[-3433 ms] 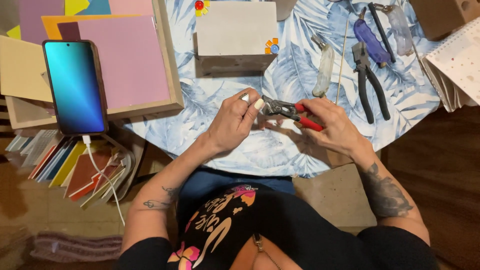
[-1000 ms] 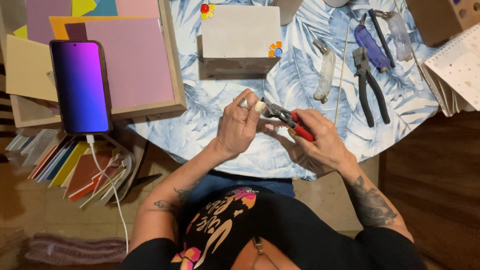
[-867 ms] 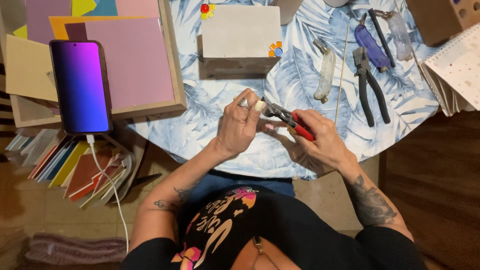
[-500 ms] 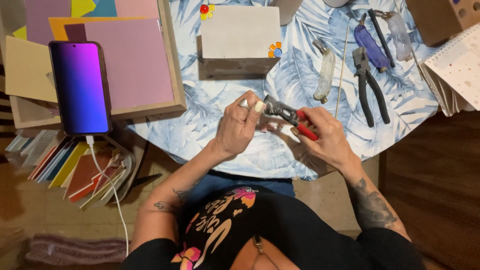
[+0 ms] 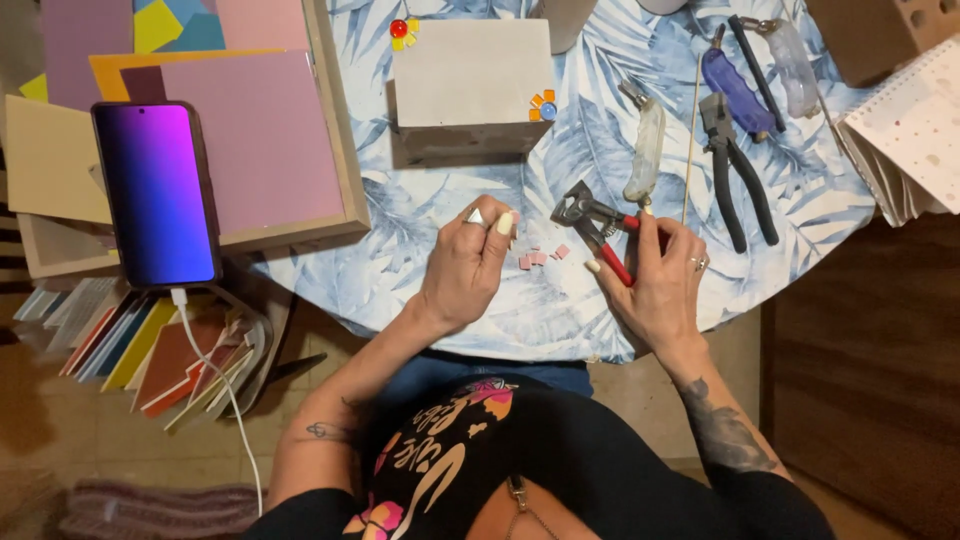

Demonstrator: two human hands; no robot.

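Looking down from the head view, I saw both forearms reaching forward from the body onto a round table (image 5: 420,270) covered with a blue leaf-print cloth. My left hand (image 5: 465,262) rested with its back to the camera, wrist slightly bent, the fingers curled in toward the thumb; whether they pinched anything I could not tell. My right hand (image 5: 655,285) lay just to the right, palm toward the left, fingers wrapped about the red-handled nippers (image 5: 598,228), whose dark jaws stood slightly parted and pointed up and to the left, clear of the left hand. Between the two hands lay three small pink tile chips (image 5: 540,256) on the cloth, close together and just below the nipper head. One grey block (image 5: 470,85) stood beyond the hands, carrying small coloured pieces at two of its corners. To the right of the nippers I counted one pale-handled tool (image 5: 645,150), one thin wooden stick (image 5: 692,135), one pair of black pliers (image 5: 740,180) and one blue-handled tool (image 5: 735,90), all lying well apart from my hands. At the left, one phone (image 5: 155,195) with a lit purple screen leaned on a wooden tray (image 5: 335,150) of coloured sheets, a white cable (image 5: 215,370) hanging from it.
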